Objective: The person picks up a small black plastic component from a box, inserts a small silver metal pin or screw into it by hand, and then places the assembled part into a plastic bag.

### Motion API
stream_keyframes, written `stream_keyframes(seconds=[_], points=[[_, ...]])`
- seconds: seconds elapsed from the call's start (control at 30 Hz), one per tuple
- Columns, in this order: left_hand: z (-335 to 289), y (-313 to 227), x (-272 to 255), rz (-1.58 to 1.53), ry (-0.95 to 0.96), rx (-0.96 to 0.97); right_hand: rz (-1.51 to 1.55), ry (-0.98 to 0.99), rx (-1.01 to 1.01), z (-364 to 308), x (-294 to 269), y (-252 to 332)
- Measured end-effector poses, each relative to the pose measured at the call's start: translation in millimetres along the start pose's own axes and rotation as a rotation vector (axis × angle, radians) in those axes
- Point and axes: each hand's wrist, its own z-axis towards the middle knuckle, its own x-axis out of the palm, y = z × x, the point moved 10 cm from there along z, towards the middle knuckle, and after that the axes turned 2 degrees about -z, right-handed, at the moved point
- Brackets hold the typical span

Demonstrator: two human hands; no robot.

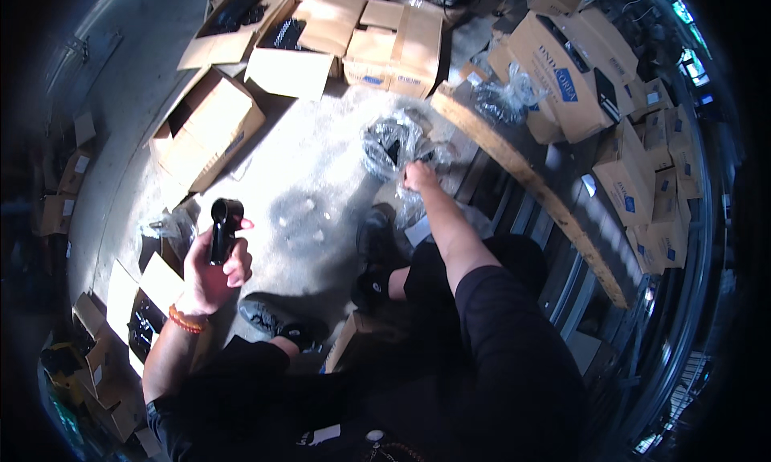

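Observation:
A glossy black part with a round ring at its top (226, 231) stands upright in my left hand (210, 279), the fingers wrapped round its lower length. Its exact kind I cannot make out. Farther ahead, my right hand (419, 176) is closed on the near side of a crumpled clear plastic bag (385, 133) lying on the floor. Dark pieces show through the plastic, too blurred to name. Close by my left forearm is an open carton (146, 321) with black parts inside.
A long wooden beam (526, 177) runs along my right side, beside metal rails (554, 257). Beyond it sit several printed cartons (554, 81) and another clear bag (506, 97). Open cartons (293, 61) line the far side. A tilted carton (213, 129) stands at the left.

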Motion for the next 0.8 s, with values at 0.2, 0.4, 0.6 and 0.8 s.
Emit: stream_keyframes(seconds=[0.2,0.4,0.6,0.8], points=[[-2,-4,3,0.01,0.026,0.009,0.051,0.036,0.113,-3,-1,-13],[-8,-11,8,0.025,0.063,0.048,0.092,0.004,0.13,-6,-16,-24],[-13,-13,4,-0.086,0.1,0.047,0.17,0.056,0.131,13,-3,-55],[-27,-16,-4,-0.182,-0.02,0.056,0.513,-0.018,0.06,17,-50,-37]])
